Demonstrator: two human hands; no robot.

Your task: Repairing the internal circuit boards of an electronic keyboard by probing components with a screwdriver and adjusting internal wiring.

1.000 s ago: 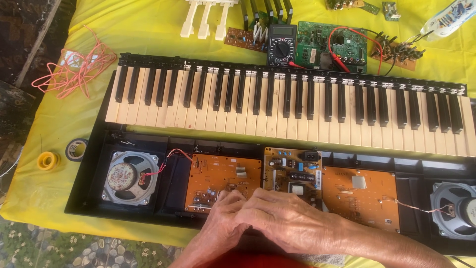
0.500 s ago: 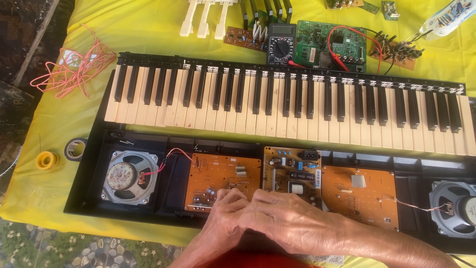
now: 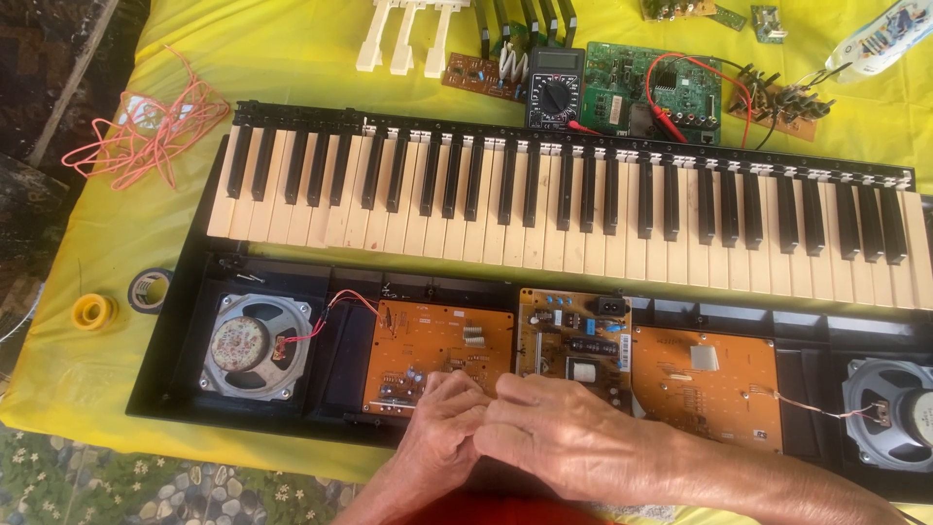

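An opened electronic keyboard (image 3: 583,194) lies on a yellow cloth with its insides bare. My left hand (image 3: 437,433) rests on the near right corner of the left orange circuit board (image 3: 432,345), fingers curled tight. My right hand (image 3: 569,433) presses against the left hand, with its fingertips meeting the left hand's at that board's edge, just below the middle power board (image 3: 573,335). Whatever lies between the fingers is hidden. A third orange board (image 3: 705,379) sits to the right of my right hand.
Round speakers sit at the case's left (image 3: 255,345) and right (image 3: 894,413) ends, joined by thin wires. Beyond the keys lie a multimeter (image 3: 554,92), a green circuit board (image 3: 661,87), loose keys (image 3: 403,34) and tangled pink wire (image 3: 146,131). Tape rolls (image 3: 146,290) sit at the left.
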